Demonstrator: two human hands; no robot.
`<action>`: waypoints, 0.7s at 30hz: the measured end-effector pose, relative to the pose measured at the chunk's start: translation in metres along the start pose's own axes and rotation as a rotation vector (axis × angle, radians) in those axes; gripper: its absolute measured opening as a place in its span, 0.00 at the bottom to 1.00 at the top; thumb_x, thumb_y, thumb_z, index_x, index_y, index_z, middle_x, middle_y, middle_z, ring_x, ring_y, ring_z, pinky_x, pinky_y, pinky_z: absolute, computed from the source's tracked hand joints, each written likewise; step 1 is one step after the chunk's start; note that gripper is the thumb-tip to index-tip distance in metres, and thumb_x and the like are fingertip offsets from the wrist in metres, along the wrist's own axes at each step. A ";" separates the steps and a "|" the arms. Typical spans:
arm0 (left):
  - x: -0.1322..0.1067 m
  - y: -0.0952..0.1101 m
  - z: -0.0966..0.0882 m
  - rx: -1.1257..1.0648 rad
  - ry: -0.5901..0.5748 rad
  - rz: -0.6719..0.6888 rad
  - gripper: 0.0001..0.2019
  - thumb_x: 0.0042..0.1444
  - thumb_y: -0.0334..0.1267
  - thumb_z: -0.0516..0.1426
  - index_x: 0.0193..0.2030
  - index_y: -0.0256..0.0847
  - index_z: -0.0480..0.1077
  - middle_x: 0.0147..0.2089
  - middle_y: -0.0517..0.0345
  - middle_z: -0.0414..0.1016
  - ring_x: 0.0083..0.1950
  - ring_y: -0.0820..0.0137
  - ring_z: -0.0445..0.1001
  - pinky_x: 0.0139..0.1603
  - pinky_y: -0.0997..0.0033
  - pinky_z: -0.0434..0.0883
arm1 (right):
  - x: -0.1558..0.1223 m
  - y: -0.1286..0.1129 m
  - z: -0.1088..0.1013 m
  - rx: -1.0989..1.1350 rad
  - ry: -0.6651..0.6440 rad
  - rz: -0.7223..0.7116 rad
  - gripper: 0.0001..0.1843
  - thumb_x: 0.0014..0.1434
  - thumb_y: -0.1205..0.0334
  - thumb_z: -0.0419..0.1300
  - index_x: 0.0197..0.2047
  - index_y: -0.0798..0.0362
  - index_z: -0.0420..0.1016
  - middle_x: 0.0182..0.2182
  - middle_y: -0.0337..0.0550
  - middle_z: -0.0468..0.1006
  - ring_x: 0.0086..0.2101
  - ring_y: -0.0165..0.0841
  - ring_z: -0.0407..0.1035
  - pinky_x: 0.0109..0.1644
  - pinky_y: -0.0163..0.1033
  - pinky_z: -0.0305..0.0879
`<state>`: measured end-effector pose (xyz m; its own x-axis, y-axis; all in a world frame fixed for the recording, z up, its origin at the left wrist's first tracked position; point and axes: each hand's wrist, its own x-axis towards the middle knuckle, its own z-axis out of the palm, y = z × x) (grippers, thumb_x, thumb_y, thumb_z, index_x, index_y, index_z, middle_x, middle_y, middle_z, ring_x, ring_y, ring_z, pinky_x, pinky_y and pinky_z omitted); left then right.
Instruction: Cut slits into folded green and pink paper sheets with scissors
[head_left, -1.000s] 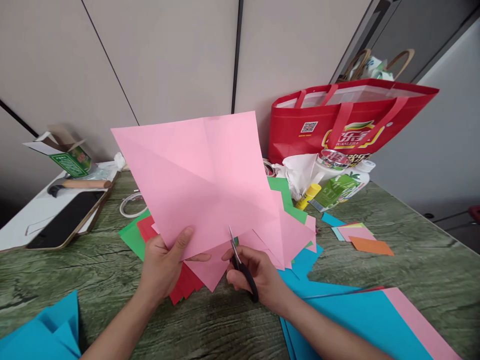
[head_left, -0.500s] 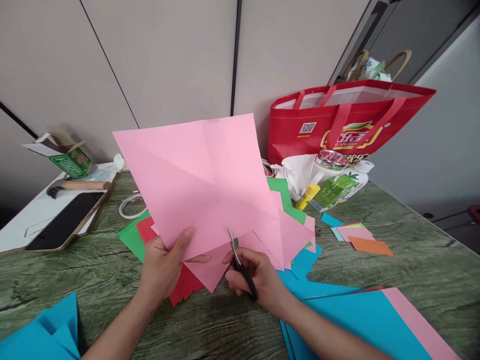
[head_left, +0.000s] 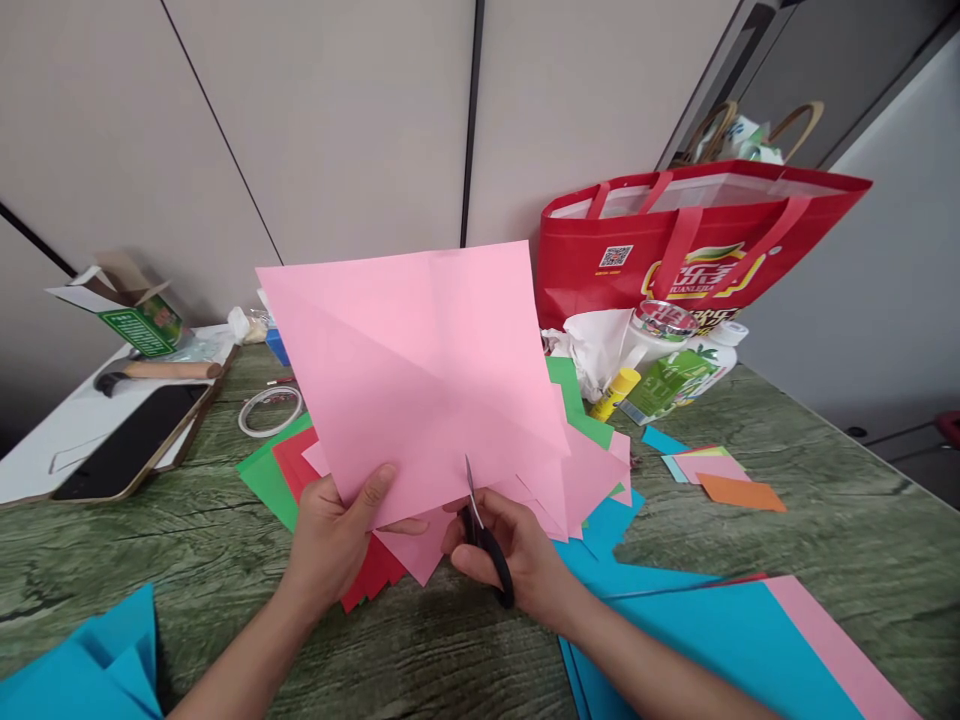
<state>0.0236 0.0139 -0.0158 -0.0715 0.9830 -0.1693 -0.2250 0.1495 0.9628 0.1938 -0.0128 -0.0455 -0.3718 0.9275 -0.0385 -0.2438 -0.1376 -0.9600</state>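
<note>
A large pink sheet of paper point(head_left: 420, 370) is held up above the table, a faint crease running down its upper middle. My left hand point(head_left: 341, 535) pinches its lower left corner, thumb on the near face and fingers behind. Black-handled scissors point(head_left: 491, 555) are in my right hand point(head_left: 517, 555), fingers through the handles. One blade lies in front of the sheet at its bottom edge; the other blade is hidden behind the paper. Beneath the sheet lie pink papers point(head_left: 592, 470), red papers point(head_left: 375, 575) and green papers point(head_left: 266, 475).
Blue sheets point(head_left: 690, 630) lie at the right front, folded blue paper point(head_left: 90, 665) at the left front. A tape roll point(head_left: 270, 411), phone point(head_left: 135, 440) and hammer point(head_left: 157, 372) are on the left. Behind stand a glue stick point(head_left: 615, 393) and red bag point(head_left: 600, 260); small paper pieces point(head_left: 742, 491) lie right.
The pink sheet has shifted a little right and down, with my left hand moving along. The scissors have moved slightly right and their blades appear closer together.
</note>
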 end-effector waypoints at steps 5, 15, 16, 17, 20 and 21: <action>0.000 0.000 -0.001 0.002 -0.002 -0.003 0.09 0.42 0.40 0.62 0.30 0.37 0.74 0.37 0.57 0.78 0.29 0.65 0.76 0.22 0.69 0.76 | 0.000 0.004 0.000 0.012 0.021 0.020 0.19 0.44 0.57 0.66 0.38 0.55 0.66 0.24 0.36 0.68 0.24 0.26 0.60 0.29 0.33 0.55; 0.001 0.000 -0.001 0.002 0.003 0.002 0.09 0.41 0.40 0.62 0.28 0.37 0.74 0.31 0.59 0.77 0.26 0.67 0.75 0.21 0.69 0.76 | 0.002 0.010 0.000 -0.007 0.066 0.046 0.16 0.46 0.55 0.64 0.34 0.54 0.66 0.19 0.31 0.63 0.19 0.23 0.57 0.22 0.30 0.54; 0.000 0.000 0.000 -0.001 0.004 -0.001 0.09 0.41 0.40 0.63 0.28 0.37 0.74 0.32 0.59 0.77 0.25 0.68 0.75 0.21 0.70 0.76 | 0.002 0.009 0.001 -0.005 0.069 0.047 0.16 0.45 0.54 0.63 0.34 0.54 0.66 0.19 0.30 0.63 0.18 0.22 0.57 0.22 0.30 0.54; 0.000 0.001 0.000 -0.005 0.008 -0.003 0.09 0.41 0.40 0.63 0.27 0.37 0.74 0.32 0.59 0.77 0.25 0.68 0.75 0.21 0.70 0.75 | 0.002 0.008 0.001 -0.003 0.074 0.048 0.17 0.45 0.54 0.63 0.33 0.54 0.65 0.18 0.30 0.63 0.18 0.22 0.57 0.21 0.30 0.54; -0.001 0.001 0.001 -0.004 0.018 -0.009 0.09 0.40 0.40 0.63 0.27 0.37 0.74 0.32 0.58 0.78 0.25 0.68 0.75 0.20 0.69 0.75 | 0.002 0.005 0.003 -0.010 0.089 0.059 0.17 0.44 0.53 0.64 0.32 0.55 0.65 0.17 0.30 0.63 0.17 0.22 0.56 0.20 0.30 0.54; -0.001 0.001 0.000 0.001 0.021 -0.011 0.09 0.40 0.40 0.63 0.27 0.37 0.74 0.33 0.58 0.78 0.26 0.67 0.75 0.20 0.69 0.75 | 0.002 0.004 0.003 -0.013 0.092 0.063 0.17 0.44 0.54 0.64 0.32 0.55 0.65 0.17 0.30 0.64 0.17 0.22 0.57 0.20 0.30 0.54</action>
<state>0.0240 0.0131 -0.0147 -0.0898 0.9788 -0.1843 -0.2253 0.1603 0.9610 0.1893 -0.0125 -0.0490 -0.3017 0.9454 -0.1237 -0.2108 -0.1927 -0.9584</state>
